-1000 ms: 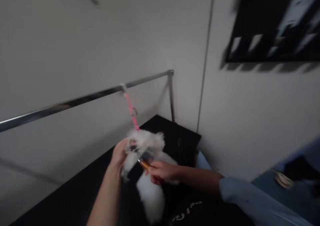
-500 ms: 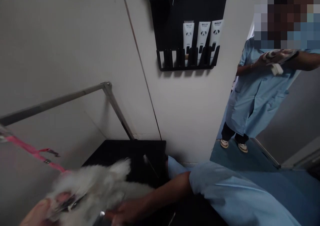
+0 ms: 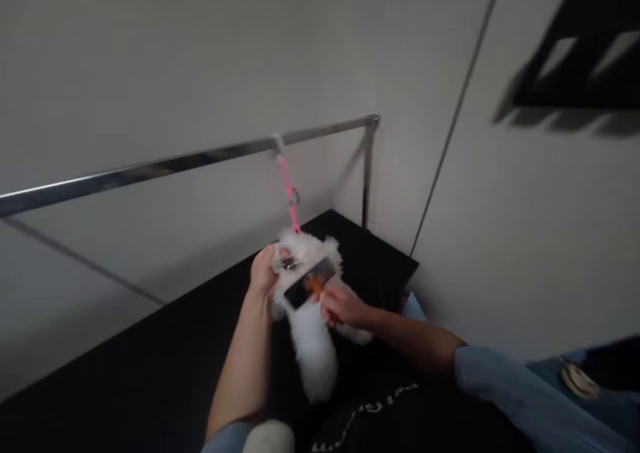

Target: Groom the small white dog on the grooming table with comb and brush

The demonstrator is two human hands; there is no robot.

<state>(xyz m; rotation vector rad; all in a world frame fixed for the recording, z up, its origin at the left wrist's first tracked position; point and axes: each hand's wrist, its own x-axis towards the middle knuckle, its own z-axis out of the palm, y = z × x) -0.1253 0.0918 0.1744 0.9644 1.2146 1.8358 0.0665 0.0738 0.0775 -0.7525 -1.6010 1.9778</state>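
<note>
A fluffy white dog (image 3: 314, 359) stands on the black table (image 3: 175, 346), with a pink grooming loop (image 3: 289, 189) running from its neck up to the metal bar. My left hand (image 3: 263, 271) is closed on the side of the dog's head by the muzzle; some fingers are hidden behind fur. In my right hand (image 3: 343, 305) is a slicker brush (image 3: 299, 293) with an orange handle and a wide dark head. The brush lies against the fur below the dog's head. Motion blurs the picture somewhat.
A metal bar (image 3: 210, 158) crosses above the table, joined to an upright post (image 3: 368, 179) near the wall. A black wall holder (image 3: 575, 89) hangs at upper right. On the floor at lower right a shoe (image 3: 579, 378) shows. Black cloth with white lettering (image 3: 373, 406) is close below me.
My view has swung left, bringing the dog, loop and bar to the middle. The co-worker's body and the white clippers have left view. The brush now shows fully in my right hand.
</note>
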